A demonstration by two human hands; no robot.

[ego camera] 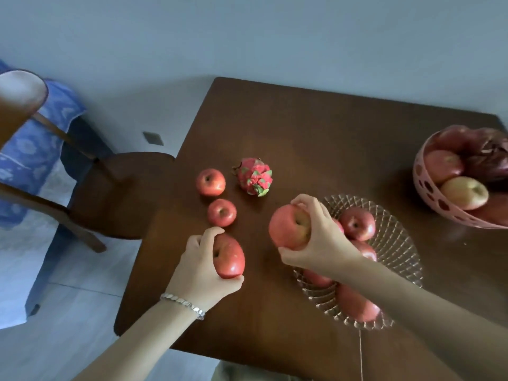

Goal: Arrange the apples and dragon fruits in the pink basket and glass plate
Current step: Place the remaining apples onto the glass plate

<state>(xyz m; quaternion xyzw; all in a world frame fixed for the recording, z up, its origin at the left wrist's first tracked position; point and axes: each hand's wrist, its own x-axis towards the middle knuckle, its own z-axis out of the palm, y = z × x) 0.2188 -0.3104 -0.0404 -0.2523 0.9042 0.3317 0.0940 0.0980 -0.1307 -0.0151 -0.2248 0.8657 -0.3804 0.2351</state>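
My left hand (200,268) grips a red apple (231,257) near the table's left side. My right hand (319,237) holds another red apple (286,226) just left of the glass plate (398,243), above the table. The plate holds several apples (357,222), partly hidden by my right forearm. Two loose apples (210,182) (221,212) and a pink dragon fruit (254,177) lie on the table beyond my left hand. The pink basket (428,188) at the far right holds several apples and a dark dragon fruit (492,160).
The brown wooden table (316,133) stands against a pale wall. A wooden chair (110,193) sits at the table's left edge, with a blue patterned cloth (33,144) behind it. Tiled floor lies below.
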